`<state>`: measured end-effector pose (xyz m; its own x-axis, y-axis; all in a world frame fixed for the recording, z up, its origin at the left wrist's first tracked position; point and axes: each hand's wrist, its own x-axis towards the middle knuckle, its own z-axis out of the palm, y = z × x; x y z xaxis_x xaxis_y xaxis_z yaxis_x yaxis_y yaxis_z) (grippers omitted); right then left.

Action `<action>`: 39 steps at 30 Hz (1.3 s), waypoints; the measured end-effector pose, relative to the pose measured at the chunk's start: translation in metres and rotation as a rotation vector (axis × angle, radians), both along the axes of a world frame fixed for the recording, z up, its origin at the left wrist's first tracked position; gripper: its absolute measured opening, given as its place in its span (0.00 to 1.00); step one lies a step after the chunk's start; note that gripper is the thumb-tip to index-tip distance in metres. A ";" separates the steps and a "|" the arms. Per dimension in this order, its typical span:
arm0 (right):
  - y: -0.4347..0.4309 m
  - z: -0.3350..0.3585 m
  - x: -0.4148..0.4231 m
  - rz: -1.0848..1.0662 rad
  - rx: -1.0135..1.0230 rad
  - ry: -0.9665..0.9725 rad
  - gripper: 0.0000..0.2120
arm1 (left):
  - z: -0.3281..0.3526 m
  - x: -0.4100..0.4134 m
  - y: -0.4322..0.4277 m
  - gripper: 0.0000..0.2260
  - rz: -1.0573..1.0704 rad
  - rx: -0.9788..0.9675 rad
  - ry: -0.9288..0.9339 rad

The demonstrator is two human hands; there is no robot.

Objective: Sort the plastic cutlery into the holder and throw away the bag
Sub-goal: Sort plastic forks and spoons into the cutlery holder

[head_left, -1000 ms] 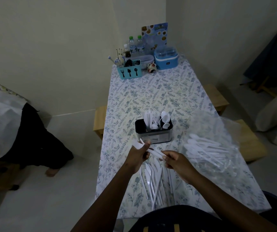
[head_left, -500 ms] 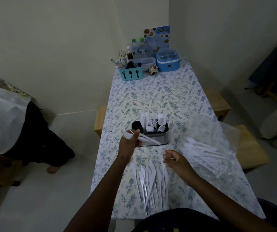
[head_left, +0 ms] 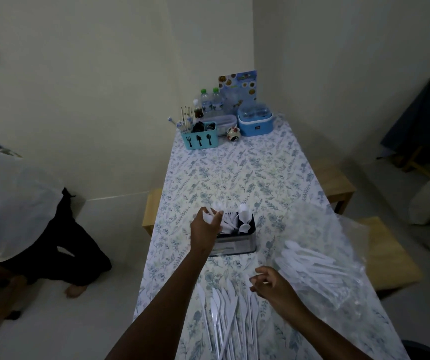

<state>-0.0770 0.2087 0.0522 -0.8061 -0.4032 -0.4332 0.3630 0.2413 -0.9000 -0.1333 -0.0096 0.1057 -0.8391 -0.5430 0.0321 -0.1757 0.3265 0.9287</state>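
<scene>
A dark metal cutlery holder [head_left: 237,244] stands mid-table with white plastic forks and spoons [head_left: 243,220] upright in it. My left hand [head_left: 205,227] is over the holder's left compartment and grips a few white plastic knives [head_left: 212,216], their ends down in the holder. My right hand [head_left: 271,283] hovers with loosely curled fingers and holds nothing, just above a row of white plastic knives [head_left: 228,315] lying on the cloth near the front edge. A clear plastic bag [head_left: 320,258] with several white utensils inside lies on the right.
The table has a floral cloth [head_left: 234,172]. At its far end stand a blue cutlery caddy [head_left: 200,140], bottles [head_left: 210,102], a blue box [head_left: 255,123] and a menu card. Wooden benches [head_left: 337,181] flank the table. A person [head_left: 14,203] bends over at the left.
My left hand carried the knives forward from in front of me to the holder's left compartment. My right hand let go of them and dropped back above the knives on the cloth.
</scene>
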 end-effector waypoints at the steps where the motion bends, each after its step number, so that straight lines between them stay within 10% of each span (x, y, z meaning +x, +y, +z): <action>1: 0.001 0.000 0.000 -0.006 0.000 -0.006 0.13 | -0.001 -0.003 0.000 0.12 -0.030 -0.075 -0.039; 10: 0.003 -0.002 0.000 -0.013 0.004 -0.007 0.11 | -0.014 -0.020 0.006 0.13 -0.260 -0.372 -0.258; 28: -0.001 -0.019 0.004 0.032 0.137 0.082 0.10 | -0.038 0.049 0.003 0.15 -0.132 -0.209 -0.048; 39: -0.019 -0.071 0.054 0.268 0.709 0.071 0.09 | -0.092 0.124 -0.012 0.06 -0.321 -0.094 -0.287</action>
<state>-0.0225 0.1901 -0.0192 -0.7555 -0.2336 -0.6121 0.1578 0.8419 -0.5160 -0.0094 -0.0217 0.0133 -0.9469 -0.2593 -0.1900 -0.2982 0.4877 0.8205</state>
